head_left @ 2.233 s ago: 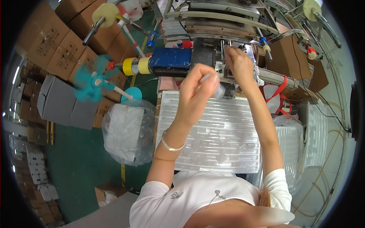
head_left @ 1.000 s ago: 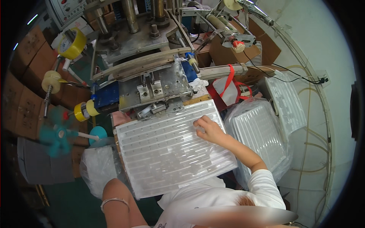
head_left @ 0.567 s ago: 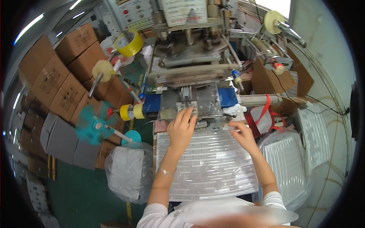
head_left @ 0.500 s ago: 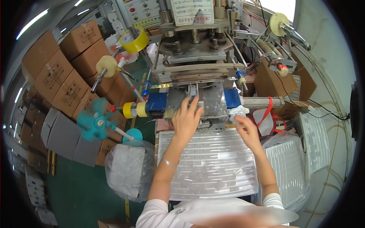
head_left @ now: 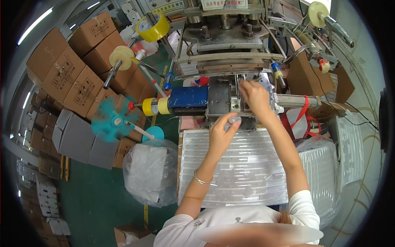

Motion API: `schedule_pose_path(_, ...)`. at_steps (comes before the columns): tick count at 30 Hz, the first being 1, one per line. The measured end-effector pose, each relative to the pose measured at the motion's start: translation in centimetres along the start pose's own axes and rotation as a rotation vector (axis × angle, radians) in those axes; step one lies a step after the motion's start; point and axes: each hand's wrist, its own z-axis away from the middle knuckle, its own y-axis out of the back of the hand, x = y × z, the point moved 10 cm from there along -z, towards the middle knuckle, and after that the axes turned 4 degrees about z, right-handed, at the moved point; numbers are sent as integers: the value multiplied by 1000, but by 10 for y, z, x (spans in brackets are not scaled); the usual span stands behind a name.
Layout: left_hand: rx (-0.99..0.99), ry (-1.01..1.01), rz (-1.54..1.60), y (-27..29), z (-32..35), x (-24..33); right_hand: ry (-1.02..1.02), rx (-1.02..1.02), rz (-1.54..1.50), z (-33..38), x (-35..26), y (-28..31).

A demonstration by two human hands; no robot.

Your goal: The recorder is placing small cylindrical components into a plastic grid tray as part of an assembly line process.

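My left hand (head_left: pixel 221 136) is closed in a pinch at the front of the press bed, holding a small clear plastic piece (head_left: pixel 235 120) with a rounded outline. Farther forward, my right hand (head_left: pixel 256 98) reaches onto the metal bed plate (head_left: pixel 218 99) of the press. Its fingers are bent together at the narrow metal fixture (head_left: pixel 235 103) in the middle of the plate. Whatever lies under those fingertips is hidden. Below both hands lies a tray of clear ribbed plastic (head_left: pixel 232 173) with rows of small clear pieces that are hard to tell apart.
A heavy press (head_left: pixel 226 43) stands ahead, with a blue block (head_left: pixel 188 97) left of its bed. A yellow tape roll (head_left: pixel 153 26) hangs at upper left. At left are a turning teal fan (head_left: pixel 117 121), a bagged white stack (head_left: pixel 150 175) and cartons (head_left: pixel 66 70). More ribbed trays (head_left: pixel 319 173) stand right.
My right hand has moved forward and left onto the bed fixture. My left hand has drawn back from the bed and now holds a clear piece. The view has shifted slightly.
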Motion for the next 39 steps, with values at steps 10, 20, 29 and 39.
schedule_pose_path(10, 1, 395, 205, -11, 53, -66, -182, -55, -365, 51, 45, 49)
schedule_pose_path(20, -711, -364, -662, -148, 127, -19, 75, -669, -89, 230, 43, 23)
schedule_pose_path(29, -629, -266, -534, -154, 128, -24, -202, -442, -237, 195, 61, 42)
schedule_pose_path(39, -900, -435, -513, -193, 155, -34, -613, -206, -532, 191, 91, 50)
